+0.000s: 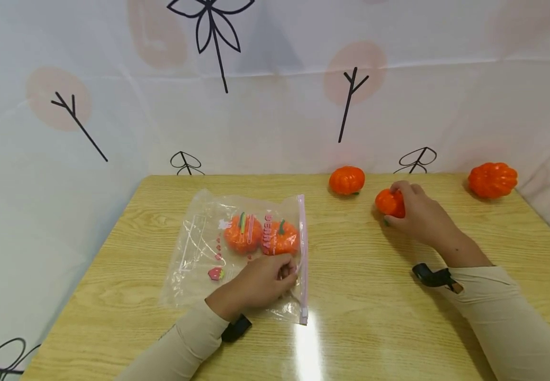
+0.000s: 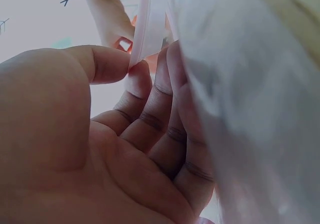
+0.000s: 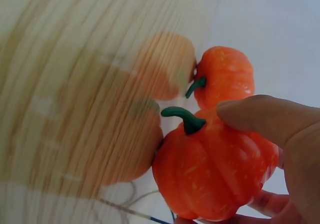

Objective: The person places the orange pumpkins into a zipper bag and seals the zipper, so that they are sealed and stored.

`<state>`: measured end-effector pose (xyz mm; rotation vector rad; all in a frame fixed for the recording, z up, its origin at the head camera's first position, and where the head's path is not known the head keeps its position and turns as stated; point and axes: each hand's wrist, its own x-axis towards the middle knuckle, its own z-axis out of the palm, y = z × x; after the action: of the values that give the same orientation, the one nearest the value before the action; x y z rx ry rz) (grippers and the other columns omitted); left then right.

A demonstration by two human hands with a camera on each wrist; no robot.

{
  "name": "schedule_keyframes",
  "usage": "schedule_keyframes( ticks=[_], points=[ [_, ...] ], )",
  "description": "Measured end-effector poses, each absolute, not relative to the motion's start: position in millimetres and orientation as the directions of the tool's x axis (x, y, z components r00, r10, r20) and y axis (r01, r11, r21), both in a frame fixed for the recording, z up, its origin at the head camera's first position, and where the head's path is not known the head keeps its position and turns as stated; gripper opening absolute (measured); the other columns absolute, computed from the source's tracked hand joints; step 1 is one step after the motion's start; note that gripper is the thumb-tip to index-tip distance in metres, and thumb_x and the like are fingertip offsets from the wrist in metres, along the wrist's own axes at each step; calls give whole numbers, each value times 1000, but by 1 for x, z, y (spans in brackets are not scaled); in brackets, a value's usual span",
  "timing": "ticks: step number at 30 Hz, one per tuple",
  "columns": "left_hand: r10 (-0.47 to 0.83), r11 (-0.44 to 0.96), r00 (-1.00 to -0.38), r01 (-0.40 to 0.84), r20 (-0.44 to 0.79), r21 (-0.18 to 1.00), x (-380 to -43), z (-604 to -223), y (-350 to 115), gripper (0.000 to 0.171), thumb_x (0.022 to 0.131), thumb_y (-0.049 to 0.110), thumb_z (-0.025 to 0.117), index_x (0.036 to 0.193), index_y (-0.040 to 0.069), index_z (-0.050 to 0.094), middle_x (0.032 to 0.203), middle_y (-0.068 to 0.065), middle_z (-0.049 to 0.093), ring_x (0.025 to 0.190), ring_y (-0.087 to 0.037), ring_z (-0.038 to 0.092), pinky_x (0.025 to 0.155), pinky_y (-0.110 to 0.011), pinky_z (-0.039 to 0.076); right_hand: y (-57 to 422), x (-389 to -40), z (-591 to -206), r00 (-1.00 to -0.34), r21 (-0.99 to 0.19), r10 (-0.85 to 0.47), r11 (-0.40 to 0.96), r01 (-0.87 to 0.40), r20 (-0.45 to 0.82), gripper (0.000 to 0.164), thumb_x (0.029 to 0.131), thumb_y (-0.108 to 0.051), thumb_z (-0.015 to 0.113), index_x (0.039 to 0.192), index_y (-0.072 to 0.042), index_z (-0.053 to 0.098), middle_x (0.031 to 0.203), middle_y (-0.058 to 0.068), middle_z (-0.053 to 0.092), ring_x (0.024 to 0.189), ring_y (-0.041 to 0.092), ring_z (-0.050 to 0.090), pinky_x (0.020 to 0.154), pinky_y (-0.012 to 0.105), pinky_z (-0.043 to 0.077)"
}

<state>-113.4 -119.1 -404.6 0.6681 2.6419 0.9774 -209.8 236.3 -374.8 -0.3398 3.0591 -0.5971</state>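
My right hand (image 1: 420, 214) grips a small orange toy pumpkin (image 3: 212, 164) with a green stem, thumb on its near side and fingers around the far side. The pumpkin is at the table surface. My left hand (image 1: 267, 280) pinches the pink zip edge (image 2: 148, 28) of a clear plastic bag (image 1: 198, 227) between thumb and forefinger. The bag lies flat on the table, printed with pink letters and strawberries. Inside it are two orange pumpkins, one on the left (image 1: 243, 234) and one near the zip edge (image 1: 284, 241).
Another orange pumpkin (image 1: 346, 180) sits at the table's back edge, left of my right hand. A ribbed pumpkin (image 1: 492, 180) stands at the back right corner. The wooden table (image 1: 365, 328) ends at a white printed cloth (image 1: 275, 121) behind and at the sides.
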Motion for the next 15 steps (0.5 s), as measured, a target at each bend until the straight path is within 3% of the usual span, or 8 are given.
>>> schedule_keyframes(
  ticks=[6, 15],
  points=[
    [500, 672, -863, 333, -74, 662, -113, -404, -119, 10, 97, 23, 61, 87, 23, 58, 70, 12, 54, 60, -2, 48, 57, -19, 41, 229, -207, -372, -973, -385, -229, 896, -221, 26, 68, 89, -28, 73, 138, -2, 34, 126, 35, 47, 101, 51, 58, 86, 67, 48],
    [498, 675, -863, 331, -78, 659, -113, -403, -118, 11, 98, 24, 60, 87, 22, 58, 69, 12, 54, 59, -2, 47, 56, -19, 40, 218, -202, -367, -968, -443, -251, 866, -231, 13, 65, 89, -35, 74, 133, -3, 39, 113, 26, 61, 96, 36, 58, 85, 53, 51]
  ],
)
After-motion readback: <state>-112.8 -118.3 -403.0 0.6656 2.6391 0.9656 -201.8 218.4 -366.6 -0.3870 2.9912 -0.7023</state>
